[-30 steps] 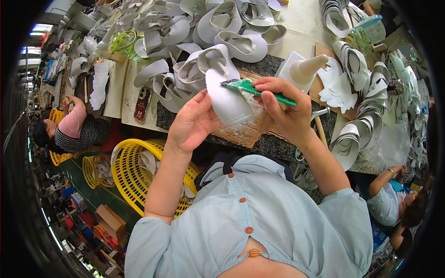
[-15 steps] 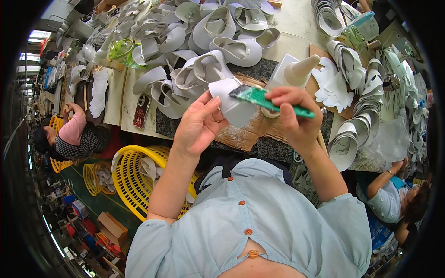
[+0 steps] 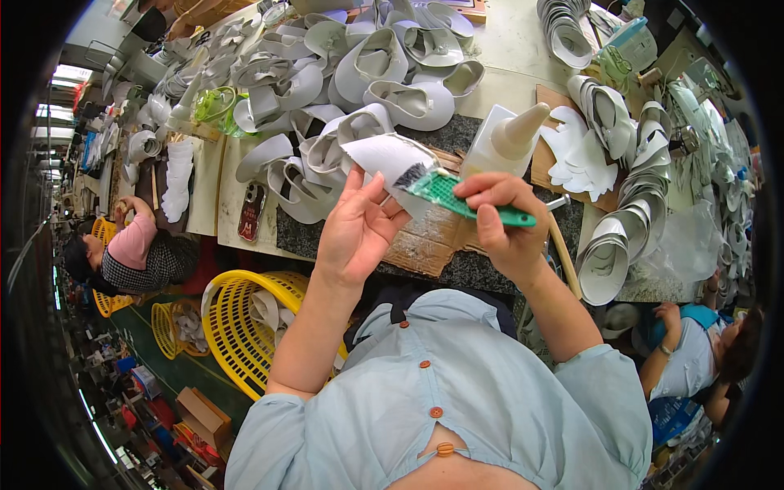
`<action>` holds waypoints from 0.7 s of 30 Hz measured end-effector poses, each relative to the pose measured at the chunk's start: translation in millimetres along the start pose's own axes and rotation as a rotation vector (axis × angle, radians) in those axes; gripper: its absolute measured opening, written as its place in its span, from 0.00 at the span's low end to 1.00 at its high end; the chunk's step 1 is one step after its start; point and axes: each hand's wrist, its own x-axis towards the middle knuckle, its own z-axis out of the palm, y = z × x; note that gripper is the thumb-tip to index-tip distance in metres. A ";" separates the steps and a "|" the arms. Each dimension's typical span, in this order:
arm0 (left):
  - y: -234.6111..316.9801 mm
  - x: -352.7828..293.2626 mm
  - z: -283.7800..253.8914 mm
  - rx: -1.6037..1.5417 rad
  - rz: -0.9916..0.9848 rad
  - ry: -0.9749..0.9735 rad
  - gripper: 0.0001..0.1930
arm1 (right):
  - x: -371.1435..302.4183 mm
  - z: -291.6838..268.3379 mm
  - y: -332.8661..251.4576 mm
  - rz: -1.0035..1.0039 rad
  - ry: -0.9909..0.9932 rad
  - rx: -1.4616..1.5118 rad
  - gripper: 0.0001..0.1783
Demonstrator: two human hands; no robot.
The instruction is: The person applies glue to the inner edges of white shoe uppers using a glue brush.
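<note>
My left hand (image 3: 357, 237) pinches a white curved shoe upper piece (image 3: 382, 155) between thumb and fingers, tilted above the bench. Closed round the handle of a green brush (image 3: 441, 192) is my right hand (image 3: 508, 222). The brush's dark bristles lie against the piece's surface near its right edge. Beneath both hands is a worn cardboard sheet (image 3: 423, 245) marked with white residue. Just beyond my right hand stands a white container with a cone-shaped top (image 3: 516, 133).
Several white shoe uppers (image 3: 408, 104) are heaped at the far side. Stacked curved pieces (image 3: 608, 257) and flat white cutouts (image 3: 576, 155) lie to the right. A phone (image 3: 251, 212) rests at left, above a yellow basket (image 3: 241, 335). Co-workers sit on both sides.
The white piece has tilted and shifted slightly left and up. My right hand and the brush have moved a little left and down, bristles still against it.
</note>
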 end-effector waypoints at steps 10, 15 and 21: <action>13.2 -8.1 -25.3 0.019 -0.049 0.061 0.19 | -65.3 -52.9 107.2 0.483 0.158 -0.445 0.12; 11.6 -8.0 -25.6 0.039 -0.034 0.110 0.19 | -74.1 -58.2 101.7 0.509 0.357 -0.341 0.14; 1.8 -4.3 -25.2 0.067 -0.026 0.136 0.19 | -32.6 -48.5 56.0 0.755 0.358 0.147 0.18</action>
